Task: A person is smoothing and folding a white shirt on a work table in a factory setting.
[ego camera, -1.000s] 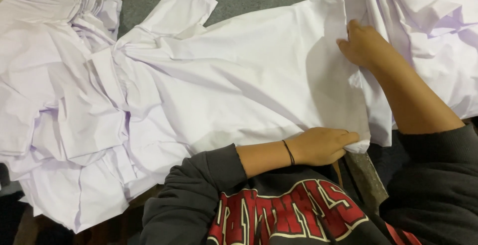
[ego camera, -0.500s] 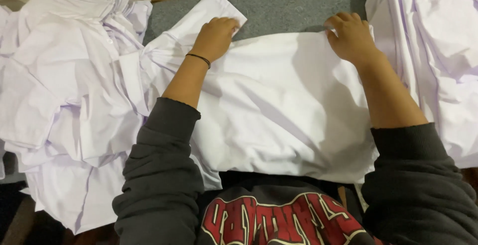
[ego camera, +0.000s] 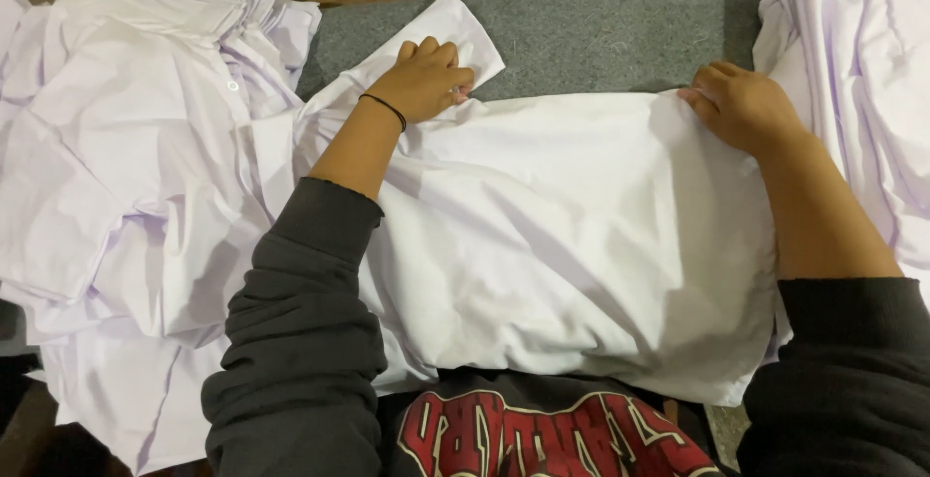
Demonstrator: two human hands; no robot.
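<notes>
1. Left hand [ego camera: 424, 78] sits upper-middle of the frame, fingers curled and pinching the top-left corner of the white shirt [ego camera: 572, 245] (black band on that wrist).
2. Right hand [ego camera: 741, 104] is upper right, fingers bent over the shirt's top-right edge, gripping the fabric.
3. Shirt lies spread across the center, btwn both arms, bottom edge reaching the person's lap.
4. Grey mat [ego camera: 601, 36] shows above it.
5. Pile of white shirts [ego camera: 126, 167] at left, another stack [ego camera: 862, 80] at the right edge.

Dark grey sweatshirt with pushed-up sleeves, red white-edged lettering on the chest, thin black band on the left wrist
</notes>
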